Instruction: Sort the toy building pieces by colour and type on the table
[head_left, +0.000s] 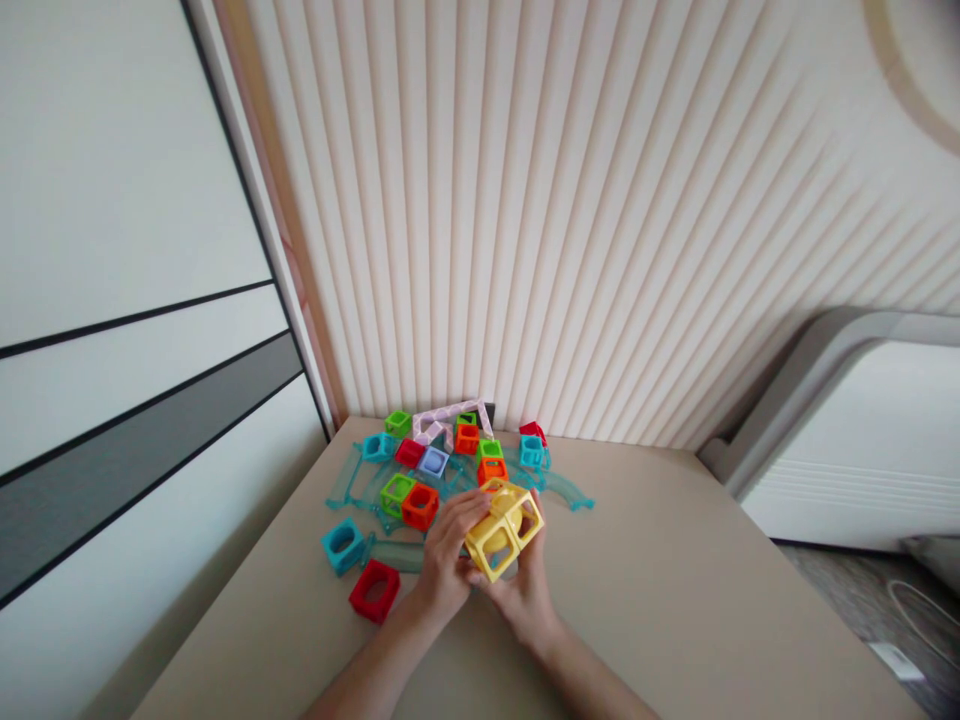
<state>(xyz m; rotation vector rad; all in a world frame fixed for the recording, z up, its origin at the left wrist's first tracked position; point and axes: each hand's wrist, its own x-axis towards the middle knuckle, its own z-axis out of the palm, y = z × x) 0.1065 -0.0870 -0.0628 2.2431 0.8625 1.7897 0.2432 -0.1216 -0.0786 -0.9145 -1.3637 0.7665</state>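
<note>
Two yellow open-sided cube blocks (504, 527), joined end to end, are held up above the near part of the table. My left hand (448, 560) grips their left side, fingers curled over the top. Around the right side and underneath, my right hand (529, 585) is closed on the same pair. Just left of my left hand lie a red cube block (374, 590) and a blue cube block (343, 546). A clear teal track piece (397, 554) runs beside the blue block, its right end hidden behind my left hand.
Behind my hands, several coloured cubes, including an orange cube block (420, 506) and a green cube block (397, 494), lie among teal tracks. A curved track (564, 489) reaches right. The beige table (660, 600) meets a ribbed wall (510, 220); a white cabinet (127, 480) stands left.
</note>
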